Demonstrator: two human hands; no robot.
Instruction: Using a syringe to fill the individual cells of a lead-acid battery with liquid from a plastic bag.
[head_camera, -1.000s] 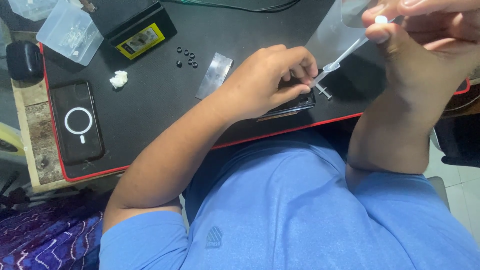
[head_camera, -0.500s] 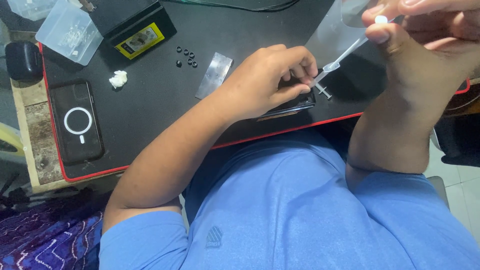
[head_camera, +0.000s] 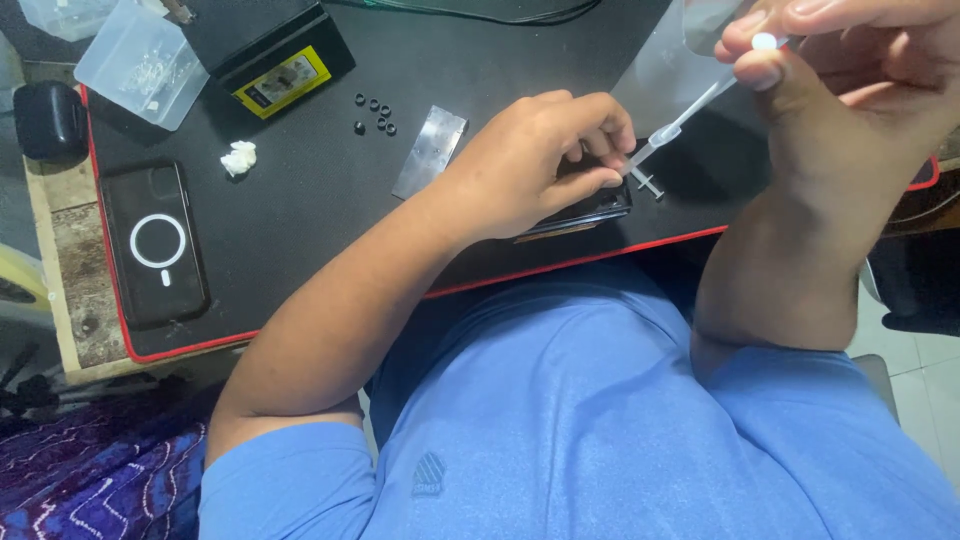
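Observation:
My left hand (head_camera: 535, 160) rests on a dark phone-like device (head_camera: 585, 212) lying near the front edge of the black mat (head_camera: 300, 210), fingers pinched at the tip of a clear syringe (head_camera: 690, 115). My right hand (head_camera: 835, 75) grips the syringe's upper end, thumb on the white plunger, with the syringe slanting down to the left. A small metal part (head_camera: 650, 184) lies on the mat just under the syringe tip. Most of the device is hidden beneath my left hand.
A silver metal plate (head_camera: 430, 150), several small black rings (head_camera: 375, 110) and a white wad (head_camera: 238, 157) lie on the mat. A phone in a clear case (head_camera: 155, 245) sits at left. A black box with a yellow label (head_camera: 270, 50) and clear plastic containers (head_camera: 140, 65) stand behind.

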